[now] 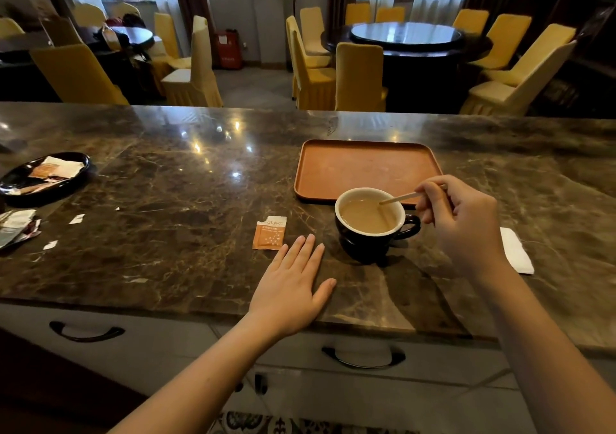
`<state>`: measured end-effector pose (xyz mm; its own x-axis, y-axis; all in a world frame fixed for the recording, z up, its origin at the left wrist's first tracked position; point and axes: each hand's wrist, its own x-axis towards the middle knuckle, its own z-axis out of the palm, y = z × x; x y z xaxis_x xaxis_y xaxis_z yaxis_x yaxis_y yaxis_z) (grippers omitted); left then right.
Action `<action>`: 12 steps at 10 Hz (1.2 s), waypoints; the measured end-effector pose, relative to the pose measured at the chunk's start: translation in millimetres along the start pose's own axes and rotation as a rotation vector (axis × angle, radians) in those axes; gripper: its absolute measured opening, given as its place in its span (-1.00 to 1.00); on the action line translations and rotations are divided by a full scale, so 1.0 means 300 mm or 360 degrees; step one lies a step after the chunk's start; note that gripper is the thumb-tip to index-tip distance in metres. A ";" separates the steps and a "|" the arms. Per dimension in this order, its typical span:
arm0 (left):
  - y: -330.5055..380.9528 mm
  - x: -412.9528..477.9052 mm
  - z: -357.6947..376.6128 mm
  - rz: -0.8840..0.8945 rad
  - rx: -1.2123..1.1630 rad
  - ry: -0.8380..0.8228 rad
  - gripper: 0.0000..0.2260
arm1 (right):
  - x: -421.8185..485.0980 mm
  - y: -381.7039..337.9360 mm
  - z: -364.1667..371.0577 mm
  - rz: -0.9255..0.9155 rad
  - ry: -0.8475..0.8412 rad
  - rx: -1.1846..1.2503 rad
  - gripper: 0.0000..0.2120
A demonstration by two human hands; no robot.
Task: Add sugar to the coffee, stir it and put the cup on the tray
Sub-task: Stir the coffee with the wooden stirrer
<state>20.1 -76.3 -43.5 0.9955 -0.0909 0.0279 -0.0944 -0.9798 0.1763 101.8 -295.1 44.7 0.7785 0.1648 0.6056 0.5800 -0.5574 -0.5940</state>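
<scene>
A dark cup (363, 243) with a white inside holds milky coffee and stands on the marble counter, its handle pointing right. My right hand (463, 223) pinches a thin wooden stir stick (398, 197) whose lower end dips into the coffee. Directly behind the cup lies an orange-brown tray (366, 166) with nothing on it. An orange sugar sachet (269, 233), torn at the top, lies flat to the left of the cup. My left hand (296, 287) rests flat on the counter with fingers spread, just below the sachet and holding nothing.
A black oval dish (13, 183) with several sachets sits at the far left, with torn wrappers (16, 228) and paper scraps (76, 219) near it. A white napkin (516, 250) lies to the right of my right hand. Yellow-covered chairs and round tables stand beyond the counter.
</scene>
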 end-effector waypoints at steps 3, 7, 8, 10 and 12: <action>0.000 0.000 0.000 0.0003 0.0001 -0.0005 -0.44 | -0.014 -0.003 0.013 -0.0033 -0.0001 -0.0028 -0.81; 0.001 -0.003 -0.004 0.0006 0.0000 0.0005 -0.44 | -0.030 0.013 0.014 -0.0029 0.0078 -0.0036 -0.82; 0.002 -0.001 -0.004 0.0008 0.0003 0.0004 -0.44 | -0.037 0.007 0.005 -0.0025 0.0117 -0.0022 -0.81; 0.001 -0.002 -0.004 0.0015 0.0002 0.0012 -0.44 | -0.048 -0.014 -0.009 -0.0051 0.0162 -0.0001 -0.80; 0.000 -0.002 -0.003 0.0013 0.0004 0.0023 -0.44 | -0.062 -0.005 -0.013 0.0045 0.0098 -0.0011 -0.79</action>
<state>19.6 -76.1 -42.7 0.9944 -0.0963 0.0432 -0.1024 -0.9795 0.1735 85.4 -300.5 36.3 0.7784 0.0985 0.6200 0.5560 -0.5668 -0.6080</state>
